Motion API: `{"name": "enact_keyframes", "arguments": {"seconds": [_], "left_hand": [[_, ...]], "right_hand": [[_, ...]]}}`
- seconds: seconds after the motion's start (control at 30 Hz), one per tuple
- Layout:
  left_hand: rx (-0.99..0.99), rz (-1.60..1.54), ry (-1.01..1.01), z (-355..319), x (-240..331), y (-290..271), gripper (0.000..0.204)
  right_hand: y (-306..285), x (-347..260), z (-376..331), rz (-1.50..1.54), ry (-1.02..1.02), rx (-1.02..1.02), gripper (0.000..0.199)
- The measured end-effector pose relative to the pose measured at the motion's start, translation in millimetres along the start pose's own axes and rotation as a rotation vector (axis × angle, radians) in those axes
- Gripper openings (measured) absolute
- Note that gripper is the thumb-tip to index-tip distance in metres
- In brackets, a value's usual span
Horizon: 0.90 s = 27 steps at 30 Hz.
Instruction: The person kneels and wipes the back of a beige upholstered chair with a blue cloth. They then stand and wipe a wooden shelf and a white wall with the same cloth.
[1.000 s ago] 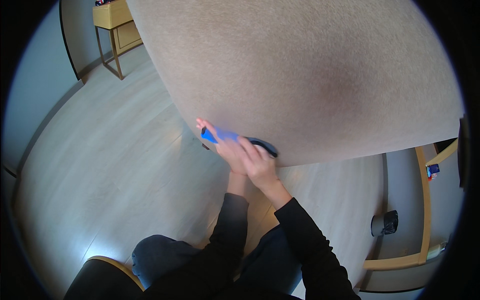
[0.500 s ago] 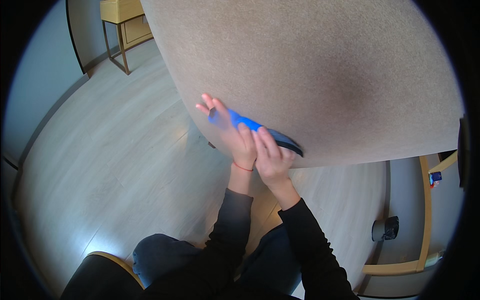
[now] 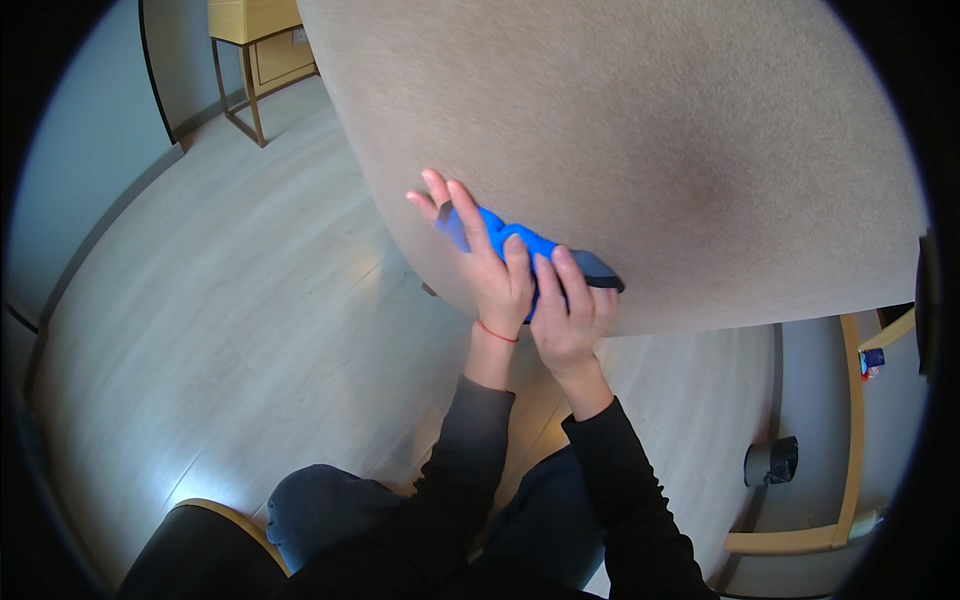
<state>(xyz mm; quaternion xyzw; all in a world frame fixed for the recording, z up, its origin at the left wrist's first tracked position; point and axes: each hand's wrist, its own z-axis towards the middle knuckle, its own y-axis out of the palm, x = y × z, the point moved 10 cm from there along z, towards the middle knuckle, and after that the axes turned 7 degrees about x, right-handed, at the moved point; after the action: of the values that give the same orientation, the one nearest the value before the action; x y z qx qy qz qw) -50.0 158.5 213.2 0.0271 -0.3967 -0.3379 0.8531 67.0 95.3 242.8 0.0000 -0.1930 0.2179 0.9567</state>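
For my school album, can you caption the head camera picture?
Two hands hold a blue thing near the edge of a tan surface.

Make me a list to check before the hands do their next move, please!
1. Left hand touching the blue thing: ok.
2. Right hand touching it too: ok, near the end on the right.
3. Whole blue thing showing: not ok, fingers cover some.
4. Red string on the left wrist clear of it: ok.
5. Sleeves clear of it: ok.
6. Firm grip: cannot tell.
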Motion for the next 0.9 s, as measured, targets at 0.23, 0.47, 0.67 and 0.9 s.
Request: {"name": "enact_keyframes", "arguments": {"seconds": [0.23,0.47,0.67,0.9], "left_hand": [[0.03,0.084,-0.258,-46,-61,-11,0.069],[0.046,0.065,-0.2,-19,-23,-6,0.065],[0.028,0.029,-0.022,33,-12,-9,0.062],[0.045,-0.026,-0.543,-36,-134,-12,0.059]], "right_hand": [[36,-36,-37,0.292,-0.12,-0.385,0.031],[6,-17,11,0.179,0.019,-0.062,0.027],[21,-25,25,0.118,-0.002,-0.111,0.028],[71,-63,-46,0.367,-0.12,-0.476,0.035]]}}
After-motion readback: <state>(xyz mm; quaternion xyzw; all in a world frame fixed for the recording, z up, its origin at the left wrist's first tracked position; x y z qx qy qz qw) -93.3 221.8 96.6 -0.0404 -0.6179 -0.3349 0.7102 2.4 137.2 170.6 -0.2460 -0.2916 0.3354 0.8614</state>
